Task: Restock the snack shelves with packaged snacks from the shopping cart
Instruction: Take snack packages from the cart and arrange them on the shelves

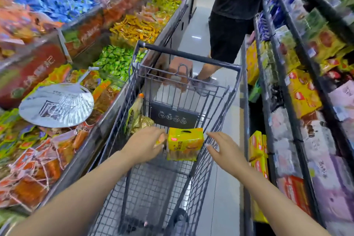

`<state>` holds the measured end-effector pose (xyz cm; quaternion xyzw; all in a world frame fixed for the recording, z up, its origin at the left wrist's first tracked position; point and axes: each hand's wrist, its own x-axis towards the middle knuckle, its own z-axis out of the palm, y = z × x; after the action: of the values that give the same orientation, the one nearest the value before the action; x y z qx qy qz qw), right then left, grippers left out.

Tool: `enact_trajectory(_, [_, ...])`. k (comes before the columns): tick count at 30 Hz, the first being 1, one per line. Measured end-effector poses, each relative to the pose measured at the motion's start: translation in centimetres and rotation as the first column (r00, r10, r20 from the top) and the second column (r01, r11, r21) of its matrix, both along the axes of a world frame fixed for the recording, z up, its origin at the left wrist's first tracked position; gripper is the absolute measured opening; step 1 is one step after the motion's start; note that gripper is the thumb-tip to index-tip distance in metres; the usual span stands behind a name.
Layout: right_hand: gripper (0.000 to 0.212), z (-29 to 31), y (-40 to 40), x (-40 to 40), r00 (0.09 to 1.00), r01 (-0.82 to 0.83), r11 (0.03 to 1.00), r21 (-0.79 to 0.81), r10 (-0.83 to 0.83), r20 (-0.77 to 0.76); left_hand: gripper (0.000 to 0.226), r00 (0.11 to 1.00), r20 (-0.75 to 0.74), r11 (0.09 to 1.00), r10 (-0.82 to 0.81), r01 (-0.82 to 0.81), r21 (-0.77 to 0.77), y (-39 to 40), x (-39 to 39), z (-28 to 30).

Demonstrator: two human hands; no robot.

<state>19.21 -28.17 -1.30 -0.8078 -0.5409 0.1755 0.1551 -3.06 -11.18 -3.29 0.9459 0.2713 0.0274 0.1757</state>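
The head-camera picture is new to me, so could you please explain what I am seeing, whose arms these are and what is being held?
There is no machine here: the camera sits on a person's head and looks forward and down, so the two bare arms belong to the wearer. They reach into a wire shopping cart in a shop aisle. The left hand touches the side of a yellow snack pack, which stands upright in the cart; whether its fingers grip the pack is hidden. The right hand is spread open just beside the pack, not touching it. More packets lie in the cart behind it. Bins of wrapped snacks line the left, with a round fan lying on them; boxed goods fill shelves on the right. Another person stands ahead.
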Motion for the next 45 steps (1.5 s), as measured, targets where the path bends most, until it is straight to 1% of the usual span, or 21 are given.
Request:
enact_trajectory(3, [0.048, -2.5, 3.6, 2.7, 0.998, -0.054, 0.996, -0.07, 0.053, -0.013, 0.041, 0.996, -0.069, 0.997, 0.061, -0.064, -0.042, 1.8, 3.0, -2.4])
enact_trajectory(6, [0.053, -5.4, 6.9, 5.0, 0.994, -0.107, 0.982, -0.157, 0.104, -0.028, 0.039, 0.984, -0.14, 0.992, 0.109, -0.117, -0.048, 3.7, 5.5, -5.4])
enact_trajectory(9, [0.061, -8.3, 9.9, 6.9, 0.988, -0.157, 0.952, -0.262, 0.151, -0.041, 0.044, 0.97, -0.209, 0.988, 0.12, -0.137, -0.067, 5.3, 7.8, -8.5])
enact_trajectory(12, [0.065, -11.5, 12.6, 8.3, 0.983, -0.181, 0.919, -0.351, 0.18, -0.035, 0.047, 0.965, -0.231, 0.981, 0.12, -0.152, -0.123, 6.7, 9.6, -11.8])
enact_trajectory(15, [0.069, -14.6, 14.4, 9.2, 0.977, -0.204, 0.868, -0.453, 0.211, -0.036, 0.058, 0.954, -0.278, 0.965, 0.116, -0.174, -0.195, 8.0, 10.9, -15.8])
enact_trajectory(17, [0.071, -16.5, 15.2, 9.5, 0.972, -0.217, 0.831, -0.513, 0.232, -0.037, 0.069, 0.938, -0.331, 0.961, 0.102, -0.179, -0.211, 8.6, 11.8, -18.1])
enact_trajectory(21, [0.068, -19.2, 15.7, 10.2, 0.967, -0.24, 0.81, -0.535, 0.249, -0.058, 0.084, 0.916, -0.396, 0.957, 0.062, -0.168, -0.238, 9.2, 13.6, -21.9])
enact_trajectory(25, [0.066, -20.5, 15.7, 10.4, 0.966, -0.241, 0.812, -0.531, 0.255, -0.048, 0.098, 0.867, -0.497, 0.949, 0.037, -0.185, -0.253, 9.2, 14.4, -24.7])
enact_trajectory(27, [0.064, -20.8, 15.8, 10.4, 0.964, -0.245, 0.808, -0.536, 0.263, -0.044, 0.097, 0.846, -0.531, 0.942, 0.044, -0.213, -0.261, 8.8, 14.7, -25.6])
enact_trajectory(28, [0.063, -20.8, 15.8, 10.3, 0.963, -0.245, 0.802, -0.544, 0.267, -0.041, 0.093, 0.841, -0.538, 0.94, 0.054, -0.224, -0.256, 8.5, 14.8, -25.9])
enact_trajectory(30, [0.062, -20.6, 15.8, 10.3, 0.963, -0.243, 0.794, -0.557, 0.268, -0.038, 0.079, 0.845, -0.528, 0.936, 0.083, -0.248, -0.249, 7.7, 14.7, -26.3])
enact_trajectory(31, [0.062, -20.4, 15.8, 10.3, 0.964, -0.241, 0.798, -0.553, 0.263, -0.041, 0.073, 0.855, -0.511, 0.924, 0.093, -0.266, -0.276, 7.3, 14.5, -26.4])
enact_trajectory(33, [0.064, -19.8, 15.6, 10.3, 0.968, -0.233, 0.801, -0.551, 0.248, -0.05, 0.062, 0.889, -0.443, 0.888, 0.115, -0.291, -0.355, 6.6, 13.9, -26.3])
enact_trajectory(35, [0.065, -19.2, 15.4, 10.2, 0.97, -0.228, 0.807, -0.544, 0.235, -0.057, 0.055, 0.925, -0.349, 0.877, 0.151, -0.288, -0.384, 6.1, 12.9, -25.4])
enact_trajectory(36, [0.066, -18.8, 15.2, 10.1, 0.972, -0.224, 0.811, -0.54, 0.229, -0.06, 0.057, 0.935, -0.307, 0.873, 0.179, -0.295, -0.389, 6.0, 12.3, -24.7])
enact_trajectory(39, [0.068, -17.6, 14.5, 9.3, 0.977, -0.21, 0.836, -0.507, 0.2, -0.074, 0.078, 0.935, -0.224, 0.835, 0.277, -0.349, -0.426, 6.3, 9.9, -22.8])
enact_trajectory(40, [0.071, -17.1, 14.1, 8.9, 0.979, -0.201, 0.85, -0.487, 0.181, -0.09, 0.08, 0.933, -0.195, 0.82, 0.303, -0.36, -0.446, 6.4, 8.9, -22.1])
enact_trajectory(42, [0.08, -16.1, 13.4, 8.0, 0.982, -0.177, 0.883, -0.435, 0.127, -0.142, 0.075, 0.927, -0.159, 0.784, 0.339, -0.372, -0.496, 6.7, 6.7, -20.5])
enact_trajectory(43, [0.085, -15.7, 13.0, 7.6, 0.982, -0.157, 0.903, -0.401, 0.099, -0.162, 0.066, 0.927, -0.15, 0.778, 0.342, -0.37, -0.508, 6.7, 5.7, -18.7])
enact_trajectory(45, [0.093, -14.8, 12.2, 6.5, 0.981, -0.113, 0.935, -0.336, 0.05, -0.189, 0.058, 0.929, -0.105, 0.789, 0.356, -0.359, -0.499, 6.7, 3.9, -14.6])
